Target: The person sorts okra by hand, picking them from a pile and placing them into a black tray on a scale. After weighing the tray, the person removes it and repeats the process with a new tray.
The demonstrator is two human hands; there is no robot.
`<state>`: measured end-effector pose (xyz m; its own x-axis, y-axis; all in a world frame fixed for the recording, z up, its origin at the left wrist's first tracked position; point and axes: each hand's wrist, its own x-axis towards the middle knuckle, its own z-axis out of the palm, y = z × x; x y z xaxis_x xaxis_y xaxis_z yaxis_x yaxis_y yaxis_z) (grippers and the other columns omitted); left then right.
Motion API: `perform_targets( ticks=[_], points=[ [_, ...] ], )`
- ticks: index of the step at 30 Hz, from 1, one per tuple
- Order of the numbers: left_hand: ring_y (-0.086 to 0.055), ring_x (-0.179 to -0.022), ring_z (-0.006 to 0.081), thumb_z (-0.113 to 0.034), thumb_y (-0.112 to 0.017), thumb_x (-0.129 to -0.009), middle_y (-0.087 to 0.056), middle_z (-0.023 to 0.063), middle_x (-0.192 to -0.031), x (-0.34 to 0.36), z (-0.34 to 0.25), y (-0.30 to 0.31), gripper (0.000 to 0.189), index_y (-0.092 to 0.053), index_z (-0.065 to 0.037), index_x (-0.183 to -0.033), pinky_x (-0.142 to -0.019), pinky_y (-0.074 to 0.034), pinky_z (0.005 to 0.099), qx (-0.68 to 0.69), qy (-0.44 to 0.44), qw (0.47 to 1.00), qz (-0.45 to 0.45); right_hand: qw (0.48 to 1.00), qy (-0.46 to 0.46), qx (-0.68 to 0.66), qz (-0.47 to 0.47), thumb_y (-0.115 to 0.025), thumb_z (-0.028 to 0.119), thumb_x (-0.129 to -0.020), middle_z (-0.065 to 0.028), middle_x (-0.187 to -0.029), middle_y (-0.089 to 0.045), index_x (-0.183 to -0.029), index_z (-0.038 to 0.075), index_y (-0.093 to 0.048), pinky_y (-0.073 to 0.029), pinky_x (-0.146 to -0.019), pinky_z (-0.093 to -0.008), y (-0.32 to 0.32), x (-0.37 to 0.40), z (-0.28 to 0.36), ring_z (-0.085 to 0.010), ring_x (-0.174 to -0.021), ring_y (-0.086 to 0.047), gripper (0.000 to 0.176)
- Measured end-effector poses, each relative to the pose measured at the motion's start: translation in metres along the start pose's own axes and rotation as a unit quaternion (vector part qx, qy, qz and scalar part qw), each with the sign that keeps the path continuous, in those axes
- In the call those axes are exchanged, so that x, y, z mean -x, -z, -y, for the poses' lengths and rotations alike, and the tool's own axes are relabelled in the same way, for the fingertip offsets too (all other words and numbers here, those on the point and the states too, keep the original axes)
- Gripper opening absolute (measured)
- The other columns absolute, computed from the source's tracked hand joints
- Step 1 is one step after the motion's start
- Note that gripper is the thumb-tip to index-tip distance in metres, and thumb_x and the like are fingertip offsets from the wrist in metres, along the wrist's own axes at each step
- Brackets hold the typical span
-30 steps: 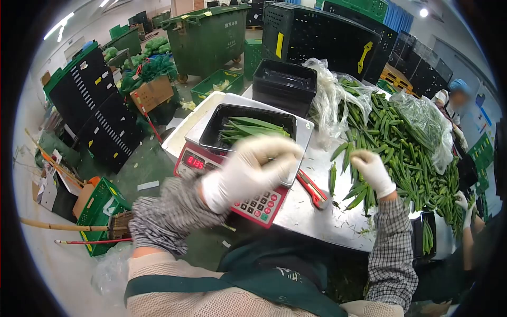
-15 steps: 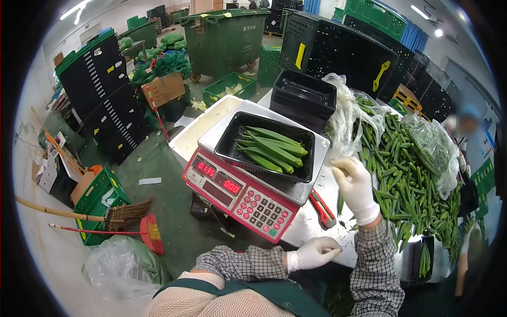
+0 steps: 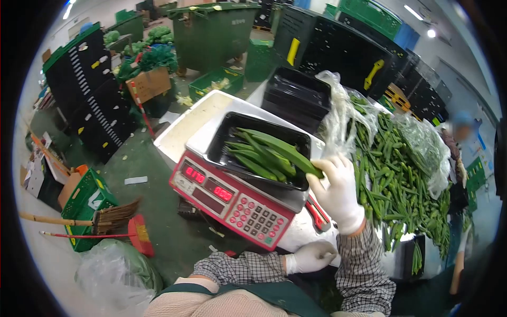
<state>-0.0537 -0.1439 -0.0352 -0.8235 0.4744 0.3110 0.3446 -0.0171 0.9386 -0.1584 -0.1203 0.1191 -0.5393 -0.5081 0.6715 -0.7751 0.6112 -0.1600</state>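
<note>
A black tray (image 3: pixel 219 136) with several okra pods (image 3: pixel 259 161) sits on the platform of a red-and-silver digital scale (image 3: pixel 232 203); the left display reads about 0.170. My white-gloved right hand (image 3: pixel 338 195) is at the tray's right edge, its thumb and fingers closed on the stem end of a long okra pod (image 3: pixel 280 148) lying over the others. My gloved left hand (image 3: pixel 312 257) rests by the table's front edge with its fingers curled; whether anything is inside them is hidden. Between the hands and the scale lies a red box cutter (image 3: pixel 318 215).
A large heap of okra (image 3: pixel 396 169) with clear plastic bags (image 3: pixel 420 148) covers the table's right side. Stacked black trays (image 3: pixel 296 98) stand behind the scale. A white foam box (image 3: pixel 198 113) is beyond it. Another person (image 3: pixel 460 137) stands at far right.
My right hand has moved left to the tray with an okra pod, now laid over the others. The scale reading has risen from 0.135. My left hand has barely moved.
</note>
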Motion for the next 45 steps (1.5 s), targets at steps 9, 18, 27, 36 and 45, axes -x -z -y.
perform_targets(
  ticks=[9,18,27,36,45],
  points=[
    [-0.056,-0.095,0.0116,-0.013,-0.05,-0.092,-0.06,0.0047,-0.104,-0.012,-0.012,-0.01,0.029,-0.052,0.0,-0.118,-0.086,-0.044,0.0253,0.4,0.089,0.906,-0.109,0.954,-0.297,0.015,-0.029,-0.068,0.001,-0.066,-0.0065,-0.075,-0.054,-0.088,0.006,-0.06,-0.041,-0.069,-0.0352,0.069,0.171,0.02,-0.0245,-0.072,-0.051,0.024],
    [-0.057,-0.098,0.0132,-0.015,-0.051,-0.092,-0.059,0.006,-0.107,-0.015,-0.011,-0.064,0.032,-0.05,0.001,-0.119,-0.087,-0.046,0.0264,0.487,0.174,0.856,-0.02,0.921,-0.374,0.103,-0.043,-0.07,0.006,-0.065,-0.0034,-0.072,-0.053,-0.089,0.007,-0.059,-0.04,-0.068,-0.0365,0.085,0.238,0.035,-0.0236,-0.071,-0.051,0.026],
    [-0.057,-0.088,0.0114,-0.016,-0.054,-0.09,-0.06,0.0051,-0.098,-0.021,-0.014,-0.089,0.024,-0.054,0.001,-0.108,-0.08,-0.047,0.0247,0.488,0.24,0.839,-0.02,0.924,-0.353,0.136,-0.054,-0.071,0.008,-0.063,-0.0034,-0.071,-0.05,-0.089,0.007,-0.057,-0.039,-0.068,-0.0376,0.09,0.263,0.032,-0.0248,-0.071,-0.05,0.029],
    [-0.058,-0.084,0.0154,-0.052,-0.036,-0.093,-0.06,0.0073,-0.091,-0.028,-0.01,-0.111,0.055,-0.056,-0.001,-0.101,-0.08,-0.046,0.0289,0.495,0.309,0.812,-0.011,0.903,-0.412,0.085,-0.084,-0.069,0.001,-0.066,-0.0028,-0.069,-0.051,-0.087,0.003,-0.058,-0.041,-0.062,-0.0306,0.102,0.283,0.028,-0.0167,-0.063,-0.048,0.023],
    [-0.06,-0.081,0.0161,-0.059,-0.032,-0.091,-0.061,0.011,-0.09,-0.03,-0.012,-0.122,0.068,-0.055,0.003,-0.105,-0.076,-0.047,0.0263,0.469,0.291,0.834,0.018,0.861,-0.492,-0.029,-0.12,-0.068,0.005,-0.067,-0.0033,-0.069,-0.053,-0.086,0.003,-0.06,-0.042,-0.062,-0.0306,0.113,0.3,0.022,-0.0178,-0.065,-0.051,0.021]
  ],
)
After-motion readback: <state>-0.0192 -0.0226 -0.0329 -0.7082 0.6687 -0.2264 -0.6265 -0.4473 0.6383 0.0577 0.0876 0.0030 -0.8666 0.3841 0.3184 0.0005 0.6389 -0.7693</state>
